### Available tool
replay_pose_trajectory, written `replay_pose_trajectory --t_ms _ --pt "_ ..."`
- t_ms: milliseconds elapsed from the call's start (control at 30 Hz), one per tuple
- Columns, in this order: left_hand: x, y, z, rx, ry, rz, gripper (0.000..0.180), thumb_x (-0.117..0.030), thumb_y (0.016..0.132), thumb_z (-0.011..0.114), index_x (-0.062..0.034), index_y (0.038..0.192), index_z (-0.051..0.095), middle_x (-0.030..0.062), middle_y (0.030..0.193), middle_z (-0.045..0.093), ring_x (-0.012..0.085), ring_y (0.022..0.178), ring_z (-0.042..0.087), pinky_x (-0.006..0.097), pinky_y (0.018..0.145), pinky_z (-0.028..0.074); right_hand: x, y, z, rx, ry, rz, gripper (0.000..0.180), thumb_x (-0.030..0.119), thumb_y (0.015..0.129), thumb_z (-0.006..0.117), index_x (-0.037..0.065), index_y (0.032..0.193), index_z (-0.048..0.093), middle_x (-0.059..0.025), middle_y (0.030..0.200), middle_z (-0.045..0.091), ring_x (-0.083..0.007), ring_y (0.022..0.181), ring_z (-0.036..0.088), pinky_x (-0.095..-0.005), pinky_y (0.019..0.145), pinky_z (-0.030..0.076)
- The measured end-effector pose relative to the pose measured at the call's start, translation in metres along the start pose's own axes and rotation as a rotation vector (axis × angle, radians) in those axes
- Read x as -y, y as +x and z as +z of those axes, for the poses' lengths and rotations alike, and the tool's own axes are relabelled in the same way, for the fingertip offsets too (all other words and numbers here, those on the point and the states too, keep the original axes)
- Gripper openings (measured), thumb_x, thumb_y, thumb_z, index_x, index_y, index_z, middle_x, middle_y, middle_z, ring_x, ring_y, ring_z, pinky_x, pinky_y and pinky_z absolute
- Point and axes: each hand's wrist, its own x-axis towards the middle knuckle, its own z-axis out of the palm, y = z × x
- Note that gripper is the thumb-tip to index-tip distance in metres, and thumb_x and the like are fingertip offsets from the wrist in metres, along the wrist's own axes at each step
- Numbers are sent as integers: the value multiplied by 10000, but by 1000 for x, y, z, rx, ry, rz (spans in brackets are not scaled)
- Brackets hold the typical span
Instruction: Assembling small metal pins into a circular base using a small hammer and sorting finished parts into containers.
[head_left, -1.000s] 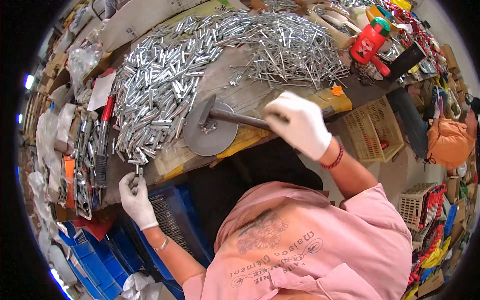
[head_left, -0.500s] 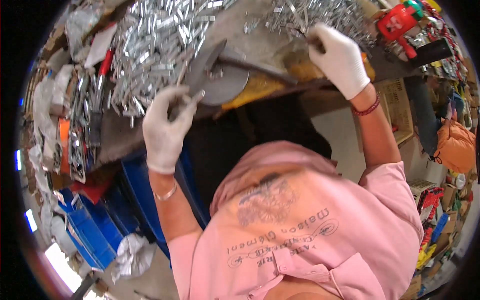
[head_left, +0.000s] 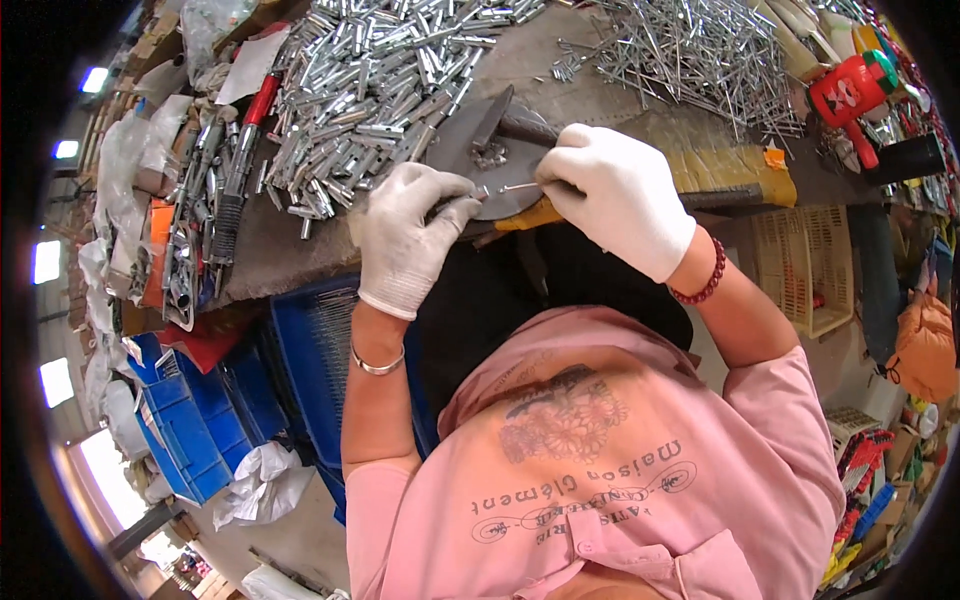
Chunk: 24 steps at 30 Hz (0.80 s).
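Observation:
My left hand, in a white glove, pinches a small silver metal tube, mostly hidden by the fingers. My right hand, gloved too, holds a thin metal rod that points left at the tube; whether they touch is hard to tell. Both hands are over the near edge of a round grey plate at the bench edge. A hammer lies across the plate, its handle partly behind my right hand. Tiny metal bits rest beside the hammer head.
A heap of metal tubes covers the bench's left part; thin rods are piled at right. Hand tools lie far left, a red bottle with a green cap far right. Blue bins and a cream crate are below.
My right hand has come left and nearer from the rod pile with a rod, meeting my left hand over the plate. The whole view has shifted slightly.

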Motion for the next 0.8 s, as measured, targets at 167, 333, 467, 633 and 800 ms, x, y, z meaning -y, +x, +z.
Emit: replay_pose_trajectory --t_ms 167,333,467,633,800 --pt "-6 0 -2 3 37 -14 128 -30 825 850 -41 944 801 100 876 703 255 799 692 372 712 551 -1 4 4 -3 -148 -94 60 134 826 779 135 878 750 -42 912 642 -286 927 663 -414 812 564" --pt "-8 1 -2 -13 65 15 144 -7 815 851 -37 946 798 101 883 704 264 807 686 378 725 550 -7 9 6 25 -111 -136 65 124 830 773 133 888 744 -48 909 633 -288 919 656 -417 822 560" --pt "-1 0 1 -13 24 1 149 -2 812 853 -38 945 798 101 887 706 265 815 685 376 733 549 -8 12 6 43 -105 -169 60 135 842 767 131 899 746 -48 909 634 -290 919 655 -417 818 556" --pt "2 -4 7 -38 -60 -74 141 -4 815 870 -35 930 795 93 893 685 236 806 669 350 724 534 -12 15 10 14 -50 -227 46 126 836 734 135 881 737 -54 905 625 -301 909 648 -426 813 545" --pt "4 -7 6 -46 -66 -36 131 4 817 876 -29 911 790 85 886 671 222 789 654 344 704 523 -8 17 12 49 -67 -256 70 126 835 733 141 901 750 -57 903 626 -318 908 656 -438 813 549"
